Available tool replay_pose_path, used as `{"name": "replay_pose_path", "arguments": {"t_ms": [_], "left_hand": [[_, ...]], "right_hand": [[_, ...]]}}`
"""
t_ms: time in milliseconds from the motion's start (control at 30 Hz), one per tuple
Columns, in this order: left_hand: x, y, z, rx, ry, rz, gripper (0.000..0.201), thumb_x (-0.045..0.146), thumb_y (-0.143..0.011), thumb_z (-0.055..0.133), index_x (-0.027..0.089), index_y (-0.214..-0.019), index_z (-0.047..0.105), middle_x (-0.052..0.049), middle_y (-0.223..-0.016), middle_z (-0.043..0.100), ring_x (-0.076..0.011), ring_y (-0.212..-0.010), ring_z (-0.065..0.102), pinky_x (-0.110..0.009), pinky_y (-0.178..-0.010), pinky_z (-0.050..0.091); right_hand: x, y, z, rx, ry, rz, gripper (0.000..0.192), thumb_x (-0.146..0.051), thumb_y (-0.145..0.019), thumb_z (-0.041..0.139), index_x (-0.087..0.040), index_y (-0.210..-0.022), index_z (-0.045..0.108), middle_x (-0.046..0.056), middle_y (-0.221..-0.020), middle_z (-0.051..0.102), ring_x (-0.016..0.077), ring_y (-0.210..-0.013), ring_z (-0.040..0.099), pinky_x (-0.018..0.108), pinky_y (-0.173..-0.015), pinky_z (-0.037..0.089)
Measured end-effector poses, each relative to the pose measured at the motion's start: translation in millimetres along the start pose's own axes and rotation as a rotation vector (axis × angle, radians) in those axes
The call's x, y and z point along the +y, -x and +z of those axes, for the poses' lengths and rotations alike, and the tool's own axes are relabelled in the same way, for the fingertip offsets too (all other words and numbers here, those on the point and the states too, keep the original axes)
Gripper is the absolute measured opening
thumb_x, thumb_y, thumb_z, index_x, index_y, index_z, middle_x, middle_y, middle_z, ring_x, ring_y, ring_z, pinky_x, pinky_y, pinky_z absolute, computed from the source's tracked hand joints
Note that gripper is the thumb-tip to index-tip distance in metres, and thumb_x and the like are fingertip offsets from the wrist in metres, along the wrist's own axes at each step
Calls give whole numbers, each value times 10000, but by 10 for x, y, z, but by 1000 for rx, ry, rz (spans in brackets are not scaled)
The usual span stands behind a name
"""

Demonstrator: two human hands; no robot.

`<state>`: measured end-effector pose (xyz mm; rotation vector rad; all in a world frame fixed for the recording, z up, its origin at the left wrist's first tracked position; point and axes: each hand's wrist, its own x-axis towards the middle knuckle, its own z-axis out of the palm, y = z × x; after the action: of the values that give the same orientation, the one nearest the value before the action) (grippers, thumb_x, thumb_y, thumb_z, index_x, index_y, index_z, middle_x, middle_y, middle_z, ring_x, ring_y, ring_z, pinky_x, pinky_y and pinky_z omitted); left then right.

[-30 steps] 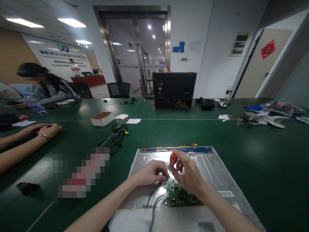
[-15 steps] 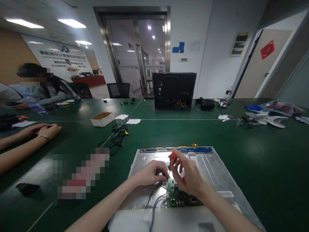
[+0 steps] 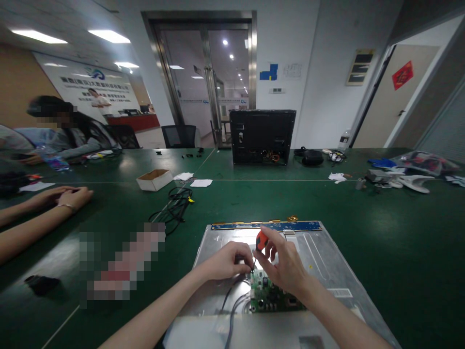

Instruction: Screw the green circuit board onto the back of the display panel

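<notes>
My right hand (image 3: 286, 261) grips the orange and black handle of a screwdriver (image 3: 260, 241) between thumb and fingers. The screwdriver's thin shaft points down to the upper left corner of a green circuit board (image 3: 258, 294). At that corner the fingers of my left hand (image 3: 232, 261) are closed in a pinch, right by the tip; what they hold there is too small to make out. Under both hands lies a silver display panel (image 3: 327, 261), with a blue circuit strip (image 3: 308, 226) along its far edge. Dark cables (image 3: 232, 315) run from the board's left side toward me.
A black monitor housing (image 3: 261, 133) stands across the green table. To the left are a small open box (image 3: 155, 180), a tangled black cable (image 3: 174, 206) and another person's hands (image 3: 72, 196). Bags and loose parts (image 3: 385, 175) lie at the far right.
The screwdriver's handle has turned a little in my right hand's fingers, its tip still at the board's corner. My left hand has hardly moved.
</notes>
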<state>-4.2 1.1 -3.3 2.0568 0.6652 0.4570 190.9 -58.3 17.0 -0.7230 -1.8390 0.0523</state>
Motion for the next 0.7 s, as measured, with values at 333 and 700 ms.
{"name": "replay_pose_path", "arguments": {"t_ms": [333, 700], "left_hand": [[39, -2, -7, -14, -27, 29, 86, 101, -744, 710, 164, -803, 714, -6, -796, 675, -174, -771, 610, -255, -721, 459], [-15, 0, 2, -13, -12, 28, 84, 115, -744, 711, 160, -814, 725, -14, -805, 683, -176, -777, 606, -256, -718, 456]], "right_hand": [[-18, 7, -41, -41, -106, -1, 560, -130, -933, 476, -214, -1456, 295, 89, -1011, 636, 137, -658, 599, 248, -484, 495], [-30, 0, -22, -8, -53, 0, 583, -121, -919, 487, -227, -1459, 293, 61, -946, 639, 129, -612, 578, 232, -450, 465]]}}
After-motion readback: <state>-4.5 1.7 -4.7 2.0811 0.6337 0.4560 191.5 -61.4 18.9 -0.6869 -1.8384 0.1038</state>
